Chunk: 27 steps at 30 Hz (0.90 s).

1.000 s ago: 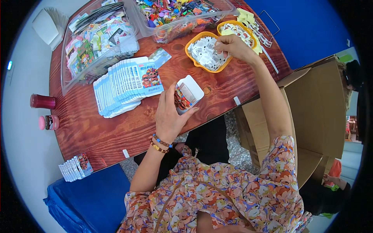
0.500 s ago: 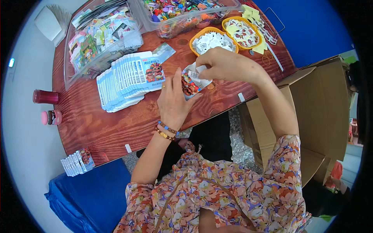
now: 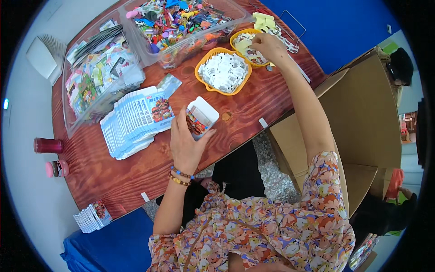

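My left hand holds a small open white packet with a printed front, above the wooden table. My right hand reaches far across to the farther orange basket and pinches a small item over the printed pieces in it. The nearer orange basket holds several small white sachets. A fanned stack of flat printed packets lies left of my left hand.
Two clear plastic bins stand at the back: one with colourful small toys, one with printed sheets. A red jar and pink-lidded jar stand left. An open cardboard box is at the right. More packets sit near the front corner.
My right hand left the packet in my left hand and reached out to the far orange basket. My left hand keeps the packet, held slightly lower.
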Tool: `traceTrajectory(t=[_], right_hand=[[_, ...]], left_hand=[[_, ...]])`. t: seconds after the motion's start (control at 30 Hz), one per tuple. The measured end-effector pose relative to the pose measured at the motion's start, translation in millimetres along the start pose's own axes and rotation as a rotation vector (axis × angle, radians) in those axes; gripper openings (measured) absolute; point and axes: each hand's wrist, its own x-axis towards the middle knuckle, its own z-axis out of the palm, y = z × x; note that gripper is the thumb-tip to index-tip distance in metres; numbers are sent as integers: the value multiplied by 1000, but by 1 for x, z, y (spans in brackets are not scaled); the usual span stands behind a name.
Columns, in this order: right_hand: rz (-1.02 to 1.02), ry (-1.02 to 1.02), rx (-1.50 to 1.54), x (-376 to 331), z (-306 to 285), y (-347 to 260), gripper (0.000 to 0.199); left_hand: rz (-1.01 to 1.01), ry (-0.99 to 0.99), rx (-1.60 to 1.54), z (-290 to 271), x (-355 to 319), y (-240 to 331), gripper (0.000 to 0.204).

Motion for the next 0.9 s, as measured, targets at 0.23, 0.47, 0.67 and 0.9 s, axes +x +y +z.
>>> traceTrajectory(t=[0.23, 0.47, 0.67, 0.9], right_hand=[[87, -258, -47, 17, 15, 33, 29], [189, -229, 381, 9, 4, 36, 12], [117, -107, 321, 5, -5, 28, 14], [-101, -123, 610, -29, -29, -29, 16]], left_hand=[[20, -12, -20, -2, -4, 0, 91], [14, -7, -25, -5, -5, -3, 92], [22, 11, -8, -8, -9, 0, 91], [-24, 48, 74, -6, -7, 1, 94]])
